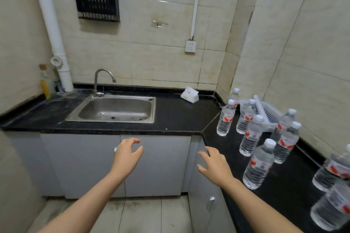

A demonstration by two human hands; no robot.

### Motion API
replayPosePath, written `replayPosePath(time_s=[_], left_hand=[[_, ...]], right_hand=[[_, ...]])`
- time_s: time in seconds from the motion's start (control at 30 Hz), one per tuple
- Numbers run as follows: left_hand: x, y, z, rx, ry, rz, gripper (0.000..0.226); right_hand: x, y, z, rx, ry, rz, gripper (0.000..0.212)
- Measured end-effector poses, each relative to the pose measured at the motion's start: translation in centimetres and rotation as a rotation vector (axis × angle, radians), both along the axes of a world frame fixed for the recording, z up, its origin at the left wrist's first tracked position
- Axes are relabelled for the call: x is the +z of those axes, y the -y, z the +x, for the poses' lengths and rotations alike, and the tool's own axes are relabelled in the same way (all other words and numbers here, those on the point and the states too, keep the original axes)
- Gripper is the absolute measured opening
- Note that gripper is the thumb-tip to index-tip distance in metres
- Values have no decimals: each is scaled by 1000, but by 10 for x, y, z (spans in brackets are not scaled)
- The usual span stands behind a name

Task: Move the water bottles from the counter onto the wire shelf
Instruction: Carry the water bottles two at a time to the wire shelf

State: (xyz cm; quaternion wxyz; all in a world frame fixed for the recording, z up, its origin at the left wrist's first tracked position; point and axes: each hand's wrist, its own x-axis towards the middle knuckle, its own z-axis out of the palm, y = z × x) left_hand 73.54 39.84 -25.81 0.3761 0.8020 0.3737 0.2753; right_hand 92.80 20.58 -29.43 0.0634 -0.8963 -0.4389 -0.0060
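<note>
Several clear water bottles with white caps and red-and-white labels stand upright on the right arm of the black counter [176,117]. The nearest to my hands is one bottle [258,164], with another bottle [226,118] farther back. My right hand [214,162] hovers at the counter's front edge, left of the bottles, fingers spread, holding nothing. My left hand [127,152] floats in front of the cabinet doors, fingers curled apart, empty. No wire shelf is in view.
A steel sink [115,108] with a faucet [101,81] sits in the counter's left part. A white tissue pack [189,95] lies by the back wall. A white plastic basket [265,112] leans among the far bottles. Grey cabinet doors [155,164] stand below.
</note>
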Motion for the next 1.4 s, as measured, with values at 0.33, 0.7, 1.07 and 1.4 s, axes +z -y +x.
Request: replayPosePath(time_s=[0.33,0.7,1.07,1.4], left_hand=[[-6,-161,121,-176,75,-26,23],[-65,-148,261,-443,-37,-193,24],[-52,-144,452,-569,-86,-62,22],[-82,-105,564,-647,-151,-143,26]], right_hand=[[10,-103,74,-375,-73,20,53],[2,-94,139,-712,-232,215,50],[-20,-96,311,-1071,-319,861,33],[-37,-83,414,-1292,-443,1141,35]])
